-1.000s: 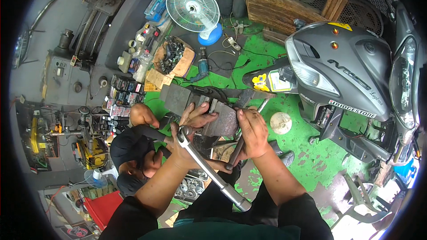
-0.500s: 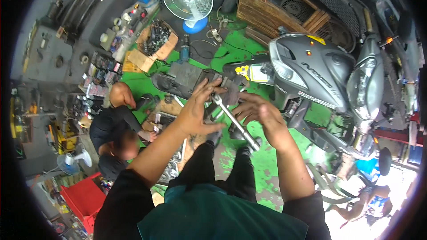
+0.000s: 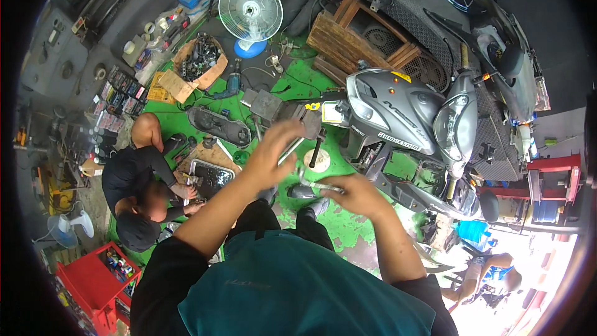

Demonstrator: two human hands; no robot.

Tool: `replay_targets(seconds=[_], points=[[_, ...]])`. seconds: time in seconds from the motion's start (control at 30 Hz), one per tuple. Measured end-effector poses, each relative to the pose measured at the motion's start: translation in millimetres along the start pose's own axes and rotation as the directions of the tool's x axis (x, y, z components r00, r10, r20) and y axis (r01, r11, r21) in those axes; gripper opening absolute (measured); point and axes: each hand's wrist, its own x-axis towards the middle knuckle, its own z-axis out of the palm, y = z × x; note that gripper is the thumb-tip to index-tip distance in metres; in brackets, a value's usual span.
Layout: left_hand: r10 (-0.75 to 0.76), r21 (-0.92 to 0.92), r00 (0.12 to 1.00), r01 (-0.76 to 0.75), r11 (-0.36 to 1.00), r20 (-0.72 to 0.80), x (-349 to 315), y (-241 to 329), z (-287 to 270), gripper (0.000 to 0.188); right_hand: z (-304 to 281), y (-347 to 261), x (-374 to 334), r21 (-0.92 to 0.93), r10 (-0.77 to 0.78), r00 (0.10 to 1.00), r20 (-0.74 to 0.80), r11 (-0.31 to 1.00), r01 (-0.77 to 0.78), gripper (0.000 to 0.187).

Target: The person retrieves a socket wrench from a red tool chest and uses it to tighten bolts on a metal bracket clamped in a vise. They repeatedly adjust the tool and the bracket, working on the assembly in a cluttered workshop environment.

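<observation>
Head view: left hand [image 3: 273,152] grips metal rod [image 3: 292,148]; right hand [image 3: 354,191] pinches small tool [image 3: 318,185].

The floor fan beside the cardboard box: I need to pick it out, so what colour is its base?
Blue, under the white round floor fan, clearest in the head view.

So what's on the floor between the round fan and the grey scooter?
In the head view, a slatted wooden crate lies on the green floor between the white fan and the grey scooter.
</observation>
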Motion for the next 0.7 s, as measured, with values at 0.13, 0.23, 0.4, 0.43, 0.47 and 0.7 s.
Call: replay_targets(seconds=[0.13,0.23,0.4,0.43,0.47,0.7], points=[[-0.165,0.201,0.855,0.073,0.977,0.491,-46.5,51.5,8.4,0.041,33.8,11.7,7.9,0.061,-0.226,0.974,0.010,0.972,0.225,0.023],[-0.370,0.416,0.798,0.167,0.894,0.475,-57.7,62.0,14.0,0.032,43.2,35.5,21.2,0.300,-0.391,0.910,-0.138,0.859,0.415,0.022],[-0.569,0.589,0.801,0.371,0.718,0.189,-72.9,83.2,28.2,0.026,57.7,94.9,52.2,0.423,0.009,0.883,-0.469,0.880,0.216,0.026],[-0.599,0.612,0.790,0.412,0.676,0.130,-74.5,87.8,33.3,0.025,61.2,103.8,60.8,0.581,0.109,0.922,-0.373,0.802,0.140,0.027],[-0.572,0.589,0.818,0.437,0.679,0.052,-76.3,92.5,40.2,0.025,65.7,111.8,64.7,0.711,0.264,0.941,-0.213,0.702,-0.036,0.028],[-0.618,0.506,0.770,0.601,0.618,-0.160,-79.4,100.8,83.8,0.026,84.8,119.7,89.5,0.914,0.156,0.980,0.122,0.368,-0.172,0.040]])
